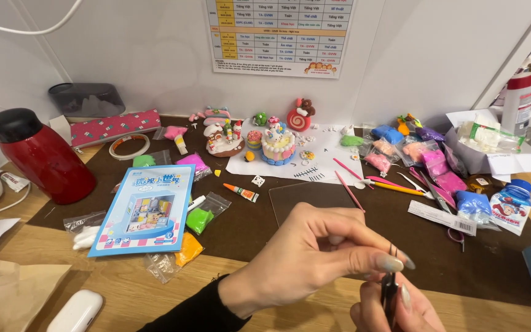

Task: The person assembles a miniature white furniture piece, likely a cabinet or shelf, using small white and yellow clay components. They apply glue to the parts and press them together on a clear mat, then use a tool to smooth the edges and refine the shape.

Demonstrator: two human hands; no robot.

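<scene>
My left hand (pixel 314 252) reaches in from the lower left in a black sleeve. Its thumb and forefinger are pinched together at the upper tip of a thin dark tool (pixel 389 289). My right hand (pixel 394 310) is at the bottom edge, mostly cut off, and grips the lower part of the same tool. Both hands hover over the near edge of a dark brown mat (pixel 247 237). A clear plastic sheet (pixel 305 200) lies just beyond them. Whether anything tiny sits between the left fingertips is too small to tell.
A white paper (pixel 333 161) carries small clay figures, among them a blue-and-white cake (pixel 278 146). Bags of coloured clay (pixel 428 161) and pink sticks (pixel 349 189) lie right. A blue booklet (pixel 145 210), glue tube (pixel 241 192) and red flask (pixel 41 158) are left.
</scene>
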